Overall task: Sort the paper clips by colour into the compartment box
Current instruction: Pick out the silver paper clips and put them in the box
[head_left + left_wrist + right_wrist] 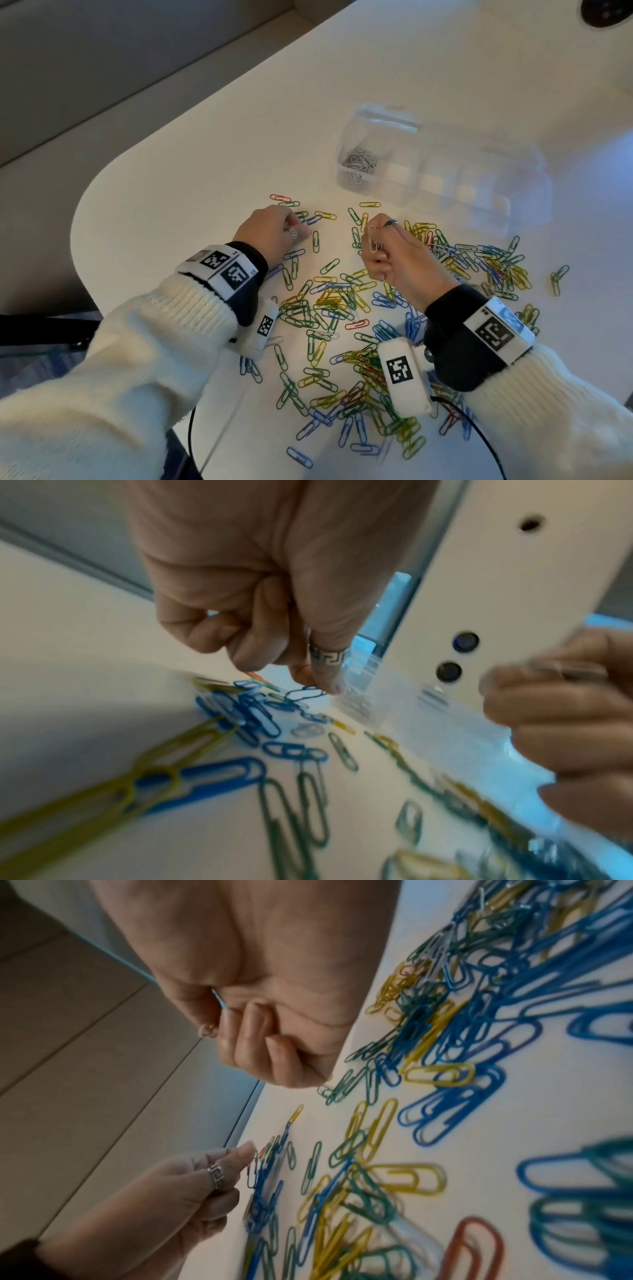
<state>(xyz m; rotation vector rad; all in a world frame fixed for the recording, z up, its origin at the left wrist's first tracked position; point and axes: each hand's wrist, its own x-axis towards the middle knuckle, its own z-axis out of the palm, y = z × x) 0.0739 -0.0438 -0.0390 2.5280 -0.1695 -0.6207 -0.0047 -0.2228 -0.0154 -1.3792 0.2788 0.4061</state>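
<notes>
Loose paper clips (342,308) in blue, green, yellow and red lie scattered over the white table (205,154). The clear compartment box (479,178) stands behind them, with white clips (359,164) in its left end compartment. My left hand (298,228) is low at the pile's far left edge. Its thumb and ringed finger pinch a dark blue clip (304,693) lying on the table. My right hand (375,236) is raised above the pile, fingers curled, holding a white clip (371,240) upright. That clip's end (207,1030) sticks out past the knuckles.
The table's rounded edge (82,222) curves just left of my left hand, with the floor beyond. A black cable (479,431) trails over the clips near my right wrist. A dark round opening (606,13) sits in the table's far right corner.
</notes>
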